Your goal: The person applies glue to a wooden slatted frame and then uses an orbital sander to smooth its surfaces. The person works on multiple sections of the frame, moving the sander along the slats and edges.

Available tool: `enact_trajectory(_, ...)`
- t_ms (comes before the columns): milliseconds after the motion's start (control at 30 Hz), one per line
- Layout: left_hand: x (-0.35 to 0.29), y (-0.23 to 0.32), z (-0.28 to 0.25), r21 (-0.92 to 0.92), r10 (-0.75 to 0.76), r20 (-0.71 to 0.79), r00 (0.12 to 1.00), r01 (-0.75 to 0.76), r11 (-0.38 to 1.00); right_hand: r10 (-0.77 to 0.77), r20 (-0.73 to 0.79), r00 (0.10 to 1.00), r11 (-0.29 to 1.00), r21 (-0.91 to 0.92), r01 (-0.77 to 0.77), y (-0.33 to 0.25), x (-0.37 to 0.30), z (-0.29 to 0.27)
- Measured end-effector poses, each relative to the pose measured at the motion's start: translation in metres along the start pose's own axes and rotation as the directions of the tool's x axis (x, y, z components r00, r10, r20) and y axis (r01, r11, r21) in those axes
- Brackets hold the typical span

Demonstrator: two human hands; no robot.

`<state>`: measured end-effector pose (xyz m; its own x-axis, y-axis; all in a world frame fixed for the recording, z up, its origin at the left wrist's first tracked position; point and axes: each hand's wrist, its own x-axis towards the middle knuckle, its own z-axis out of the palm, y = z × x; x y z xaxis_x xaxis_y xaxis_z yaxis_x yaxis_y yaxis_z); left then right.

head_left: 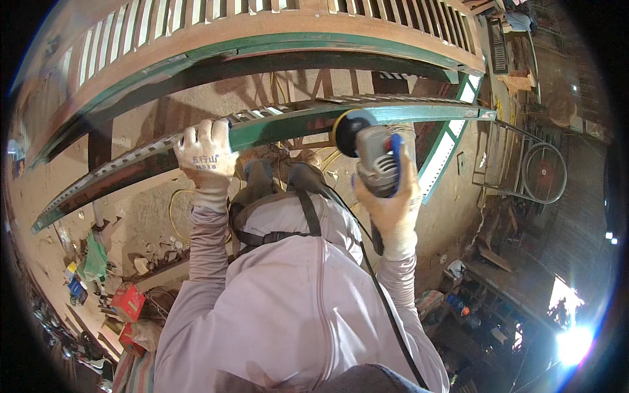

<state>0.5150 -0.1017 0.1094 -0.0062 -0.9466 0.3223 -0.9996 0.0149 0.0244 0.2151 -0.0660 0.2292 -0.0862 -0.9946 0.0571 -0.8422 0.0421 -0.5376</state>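
Note:
A long green-painted slatted wooden panel lies across in front of me, its slats along the far side. My left hand, in a pale work glove, grips the panel's near edge left of the middle. In my gloved right hand is a blue and grey angle grinder. Its round dark disc with a yellow rim is at the panel's green edge; whether it touches I cannot tell. The glove hides part of the grinder's body.
Beyond lies a larger slatted wooden frame. A green louvred piece slants at the right, near a metal cart with a wheel. A yellow cord runs over the floor. Red boxes and a green bag lie at left.

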Motion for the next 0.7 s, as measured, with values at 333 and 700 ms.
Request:
enact_trajectory(333,-0.014,-0.003,0.014,0.091,-0.005,-0.028,1.0,0.008,0.996,-0.037,0.162,0.986,0.999,-0.006,0.039,-0.026,-0.02,0.017)
enact_trajectory(700,-0.018,-0.001,0.016,0.046,-0.032,0.039,0.999,0.03,0.999,0.136,-0.011,0.991,0.987,0.089,-0.134,0.025,-0.011,-0.008)
